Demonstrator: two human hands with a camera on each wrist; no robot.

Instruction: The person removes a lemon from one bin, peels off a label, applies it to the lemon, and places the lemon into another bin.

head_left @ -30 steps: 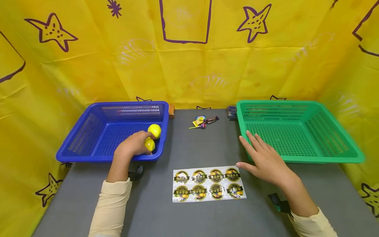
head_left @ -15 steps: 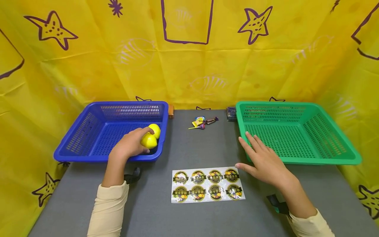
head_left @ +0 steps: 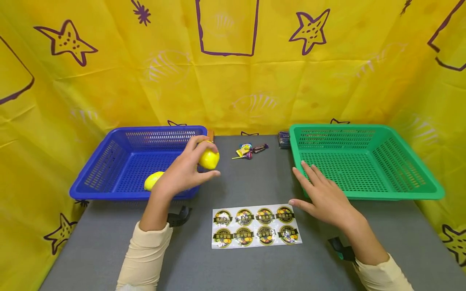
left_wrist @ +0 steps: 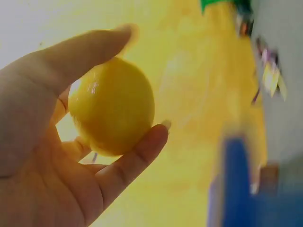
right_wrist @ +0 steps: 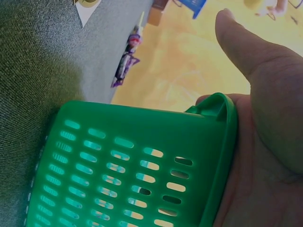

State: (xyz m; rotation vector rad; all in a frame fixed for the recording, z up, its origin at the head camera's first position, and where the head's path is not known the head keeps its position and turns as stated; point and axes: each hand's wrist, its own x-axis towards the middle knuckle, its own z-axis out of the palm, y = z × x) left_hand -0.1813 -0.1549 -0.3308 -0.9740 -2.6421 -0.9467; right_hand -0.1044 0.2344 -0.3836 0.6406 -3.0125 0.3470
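Observation:
My left hand [head_left: 180,173] holds a yellow lemon [head_left: 209,157] above the right rim of the blue basket [head_left: 109,195]. In the left wrist view, thumb and fingers curve round this lemon [left_wrist: 113,109]. A second lemon [head_left: 153,180] lies inside the blue basket near its front wall, partly hidden by my left hand. Over at the green basket [head_left: 397,196], my right hand [head_left: 325,198] rests against the left rim with its fingers straight. The right wrist view has the palm [right_wrist: 274,127] against that rim, the thumb standing apart.
A sheet of round stickers [head_left: 256,226] lies on the grey table between the hands. Farther back are several wrapped sweets and a lollipop [head_left: 248,155]. A dark box [head_left: 284,140] stands beside the green basket, an orange-brown box [head_left: 210,135] beside the blue one.
My left hand has lifted a lemon out of the blue basket, moving up and right. The other lemon now lies farther left in the basket. The right hand has stayed put.

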